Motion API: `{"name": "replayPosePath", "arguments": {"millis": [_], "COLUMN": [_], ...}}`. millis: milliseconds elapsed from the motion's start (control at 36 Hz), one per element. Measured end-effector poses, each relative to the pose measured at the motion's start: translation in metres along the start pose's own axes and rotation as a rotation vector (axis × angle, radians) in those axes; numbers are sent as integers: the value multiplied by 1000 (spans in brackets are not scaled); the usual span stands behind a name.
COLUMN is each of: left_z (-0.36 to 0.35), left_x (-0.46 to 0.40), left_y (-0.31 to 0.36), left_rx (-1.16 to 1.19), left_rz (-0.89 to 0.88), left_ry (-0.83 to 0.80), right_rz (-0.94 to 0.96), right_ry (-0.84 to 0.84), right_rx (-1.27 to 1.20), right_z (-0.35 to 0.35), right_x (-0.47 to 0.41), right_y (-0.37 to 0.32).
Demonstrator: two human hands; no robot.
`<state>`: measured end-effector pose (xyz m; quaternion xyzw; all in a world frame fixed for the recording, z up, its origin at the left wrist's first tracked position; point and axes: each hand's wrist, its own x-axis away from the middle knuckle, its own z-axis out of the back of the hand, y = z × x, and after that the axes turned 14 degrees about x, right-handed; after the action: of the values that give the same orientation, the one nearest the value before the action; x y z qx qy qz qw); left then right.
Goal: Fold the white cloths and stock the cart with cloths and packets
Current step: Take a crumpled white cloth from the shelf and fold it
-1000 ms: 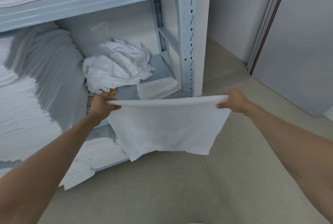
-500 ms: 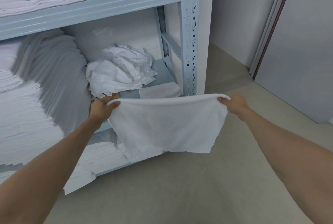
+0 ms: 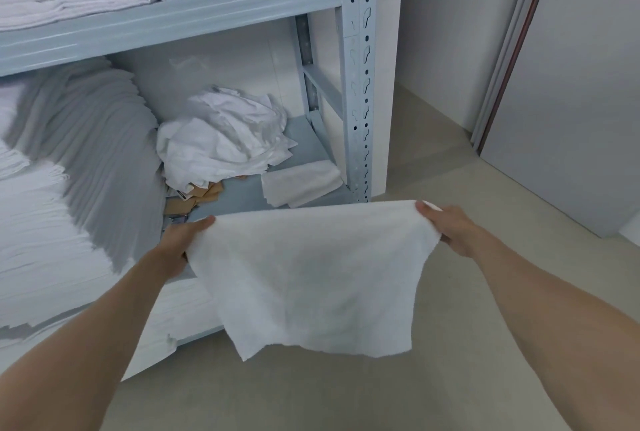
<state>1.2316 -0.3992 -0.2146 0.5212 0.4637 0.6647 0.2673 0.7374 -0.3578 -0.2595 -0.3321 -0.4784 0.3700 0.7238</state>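
Two hands are holding one white cloth [image 3: 311, 278] spread in the air before our grey metal shelving [image 3: 358, 84]. We are pinching its upper corners, left hand [image 3: 180, 243] and right hand [image 3: 450, 229], above the floor; a crumpled cloth pile [image 3: 221, 143] is lying on the shelf behind.

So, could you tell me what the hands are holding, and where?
A white cloth, hanging open: left hand grips its top left corner, right hand its top right corner.
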Motion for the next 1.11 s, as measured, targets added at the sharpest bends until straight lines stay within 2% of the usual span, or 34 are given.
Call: {"name": "replayPosePath", "arguments": {"millis": [83,167,222,500,722,806,972,1111], "left_z": [-3,-17,-29,-101,-159,-175,-186,-190], "left_x": [3,5,6,32,58,68,82,87], "left_y": [-6,-14,-17,-14,-13,-13,-13,-14], "left_rx": [-34,-111,-148,-347,-392,-399,-434,-405], "left_rz": [17,-5,-27,-202,-238,-257,-326,-353], "left_ry": [9,85,81,-159,-322,-377,-449,-488], "right_rz": [-36,-95,-97,31,191,214,150,149], "right_ry": [109,255,287,178,116,63,-113,-133], "right_rx": [23,206,270,358,482,408,-27,-100], "right_z": [-9,-24,-34,-80,-127,-139,-132,-120], "right_x": [-5,-3,0,18,49,57,64,65], "right_y": [4,0,-4,-40,-80,-87,-90,-86]}}
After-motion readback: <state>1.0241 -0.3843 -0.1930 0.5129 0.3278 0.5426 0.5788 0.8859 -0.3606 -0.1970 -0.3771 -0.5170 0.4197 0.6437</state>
